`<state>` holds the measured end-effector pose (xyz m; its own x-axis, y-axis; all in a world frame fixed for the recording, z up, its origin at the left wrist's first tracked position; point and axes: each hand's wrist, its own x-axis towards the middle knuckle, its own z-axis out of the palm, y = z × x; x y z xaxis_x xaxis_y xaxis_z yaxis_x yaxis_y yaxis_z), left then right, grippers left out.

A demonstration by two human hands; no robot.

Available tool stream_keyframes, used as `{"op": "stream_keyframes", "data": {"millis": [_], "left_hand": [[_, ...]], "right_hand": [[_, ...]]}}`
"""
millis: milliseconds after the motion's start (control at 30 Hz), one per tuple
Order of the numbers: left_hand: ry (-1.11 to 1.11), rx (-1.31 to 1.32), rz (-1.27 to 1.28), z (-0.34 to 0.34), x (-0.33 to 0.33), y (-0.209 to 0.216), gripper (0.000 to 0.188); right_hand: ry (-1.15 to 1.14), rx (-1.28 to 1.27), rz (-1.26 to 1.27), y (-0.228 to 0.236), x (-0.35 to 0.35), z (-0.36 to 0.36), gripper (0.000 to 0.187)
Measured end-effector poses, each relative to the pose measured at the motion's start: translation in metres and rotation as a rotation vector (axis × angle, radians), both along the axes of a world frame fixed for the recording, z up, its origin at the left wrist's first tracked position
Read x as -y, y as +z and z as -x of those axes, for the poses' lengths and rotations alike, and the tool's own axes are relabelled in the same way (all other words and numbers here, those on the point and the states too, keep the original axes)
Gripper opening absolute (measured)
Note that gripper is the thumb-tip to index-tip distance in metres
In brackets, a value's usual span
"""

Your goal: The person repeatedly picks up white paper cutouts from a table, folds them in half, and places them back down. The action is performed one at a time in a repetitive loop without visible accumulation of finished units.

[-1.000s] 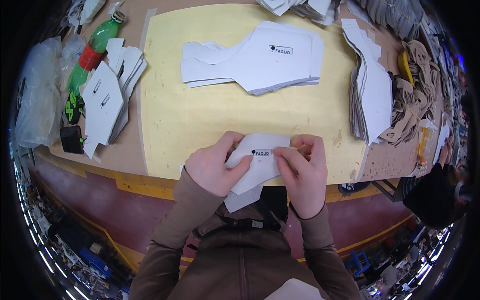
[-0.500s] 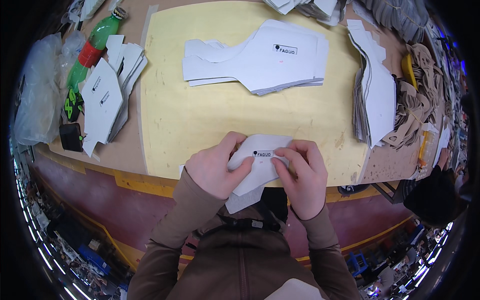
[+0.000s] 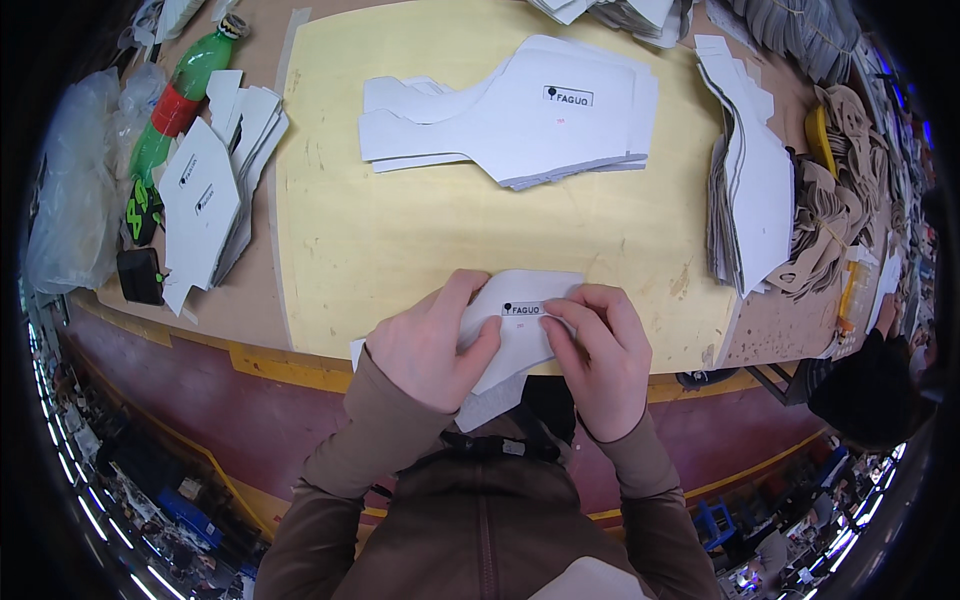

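At the table's near edge I hold a white cut piece [image 3: 520,342] that looks like sheet material, its lower end hanging over the edge. A small rectangular dark-printed label [image 3: 523,309] lies on its upper face. My left hand [image 3: 425,345] is closed on the piece's left side, thumb on top close to the label. My right hand [image 3: 608,355] pinches at the label's right end, with thumb and forefinger close together. Beyond them lies a stack of larger white cut pieces [image 3: 500,120], the top one bearing the same kind of label.
On the left are labelled white pieces [image 3: 203,215], a green bottle [image 3: 200,62], a black box-like object [image 3: 140,276] and a clear plastic bag [image 3: 75,200]. To the right stand stacked white pieces [image 3: 755,190] beside bundled beige pieces [image 3: 825,220]. A person [image 3: 870,395] is at far right.
Both hands keep almost the same grip on the white piece. The fingers of my right hand have shifted slightly at the label's right end. The whole view has moved a little.
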<state>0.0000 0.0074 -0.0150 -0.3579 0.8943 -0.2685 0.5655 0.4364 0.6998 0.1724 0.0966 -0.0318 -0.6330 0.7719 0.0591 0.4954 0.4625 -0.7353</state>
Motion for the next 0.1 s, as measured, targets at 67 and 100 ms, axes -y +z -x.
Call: {"op": "stream_keyframes", "data": {"millis": [67,100], "left_hand": [[-0.001,-0.001,0.023,0.0005,-0.0008,0.0012,0.031],[0.010,0.006,0.012,0.0004,-0.0016,0.0014,0.033]], "right_hand": [[-0.003,0.002,0.011,0.0000,-0.0002,-0.0002,0.021],[-0.005,0.004,0.009,-0.0001,-0.0001,-0.0002,0.021]]}}
